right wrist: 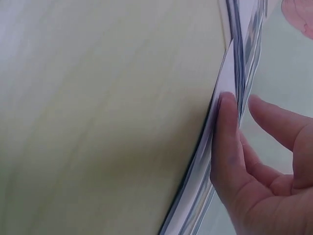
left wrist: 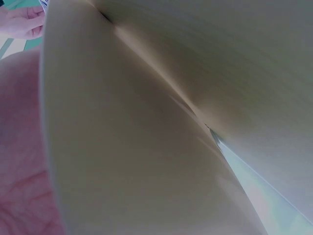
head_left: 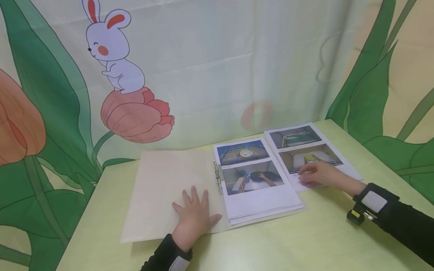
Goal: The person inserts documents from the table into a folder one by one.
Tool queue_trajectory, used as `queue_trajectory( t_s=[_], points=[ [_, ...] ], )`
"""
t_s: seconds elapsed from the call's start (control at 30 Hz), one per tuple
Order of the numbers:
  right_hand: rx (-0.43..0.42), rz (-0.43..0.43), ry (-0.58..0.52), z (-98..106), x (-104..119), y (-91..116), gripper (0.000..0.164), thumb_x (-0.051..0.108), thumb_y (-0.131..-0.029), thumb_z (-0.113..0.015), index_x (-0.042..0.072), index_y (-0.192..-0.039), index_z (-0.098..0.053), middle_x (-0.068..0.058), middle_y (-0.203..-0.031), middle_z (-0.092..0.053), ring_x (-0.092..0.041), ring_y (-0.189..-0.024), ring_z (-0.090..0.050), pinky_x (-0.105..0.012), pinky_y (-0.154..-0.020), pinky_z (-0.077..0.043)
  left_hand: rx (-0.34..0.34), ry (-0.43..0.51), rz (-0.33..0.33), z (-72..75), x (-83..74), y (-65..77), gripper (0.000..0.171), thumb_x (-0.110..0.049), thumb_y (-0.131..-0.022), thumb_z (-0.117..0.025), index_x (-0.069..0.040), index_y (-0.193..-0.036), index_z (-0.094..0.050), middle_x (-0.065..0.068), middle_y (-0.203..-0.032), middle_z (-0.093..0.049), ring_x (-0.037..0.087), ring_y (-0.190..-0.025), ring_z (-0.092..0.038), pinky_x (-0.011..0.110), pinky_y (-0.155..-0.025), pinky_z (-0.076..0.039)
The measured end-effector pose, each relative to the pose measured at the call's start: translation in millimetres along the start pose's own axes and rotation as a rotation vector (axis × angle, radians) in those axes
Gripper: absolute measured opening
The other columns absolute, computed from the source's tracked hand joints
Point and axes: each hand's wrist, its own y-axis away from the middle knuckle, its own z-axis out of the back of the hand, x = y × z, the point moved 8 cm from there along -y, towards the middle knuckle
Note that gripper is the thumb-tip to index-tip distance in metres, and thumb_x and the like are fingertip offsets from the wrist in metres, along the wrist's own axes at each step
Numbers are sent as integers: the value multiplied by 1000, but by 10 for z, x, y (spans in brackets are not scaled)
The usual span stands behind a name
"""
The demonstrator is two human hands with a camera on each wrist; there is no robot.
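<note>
Clerk: Where is the folder found?

Inspector: The folder [head_left: 159, 192] is seen lying open on the pale table [head_left: 101, 218], its plain cover spread to the left. A pile of printed pages [head_left: 259, 197] is carried on its right side, beside a metal clip [head_left: 218, 177]. The outer sheet [head_left: 300, 139], bearing two pictures, is laid just to the right of the pile.

Clerk: How are the hands placed?

Inspector: The left hand [head_left: 194, 218] is found unclenched, its fingers spread across the cover near the fold; nothing is grasped by it. The right hand [head_left: 320, 175] is placed over the lower part of the outer sheet. Its fingers are loosely bent; in the right wrist view, paper is touched by one finger, and the thumb is shown apart from it.

Clerk: What is noted behind?

Inspector: A cloth [head_left: 210, 82], printed with a white rabbit [head_left: 130, 75], is hung beyond the table.
</note>
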Motion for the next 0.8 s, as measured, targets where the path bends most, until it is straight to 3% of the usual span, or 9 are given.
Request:
queue_trajectory(
  t_s=[0.27, 0.53, 0.8],
  points=[
    [-121, 7, 272, 369, -105, 10, 40, 21, -91, -71, -10, -115, -63, -11, -93, -67, -16, -76, -62, -27, -62, -49, 4, -17, 1, -21, 1, -17, 88, -70, -85, -58, -13, -150, -41, 25, -153, -25, 51, -138, -22, 75, -94, -18],
    [-179, -81, 281, 663, -330, -8, 40, 21, -92, -68, -9, -118, -62, -5, -86, -64, -16, -72, -58, -26, -59, -45, 2, -31, 5, -12, 1, -17, 88, -70, -85, -58, -13, -150, -42, 24, -152, -27, 50, -138, -23, 74, -94, -20],
    [-213, -96, 336, 838, -394, -20, 43, 21, -91, -68, -12, -118, -60, -9, -87, -65, -18, -73, -59, -28, -61, -45, 8, -31, 8, 7, -7, -4, 87, -69, -85, -58, -13, -150, -42, 25, -152, -27, 50, -139, -23, 74, -94, -20]
  ],
)
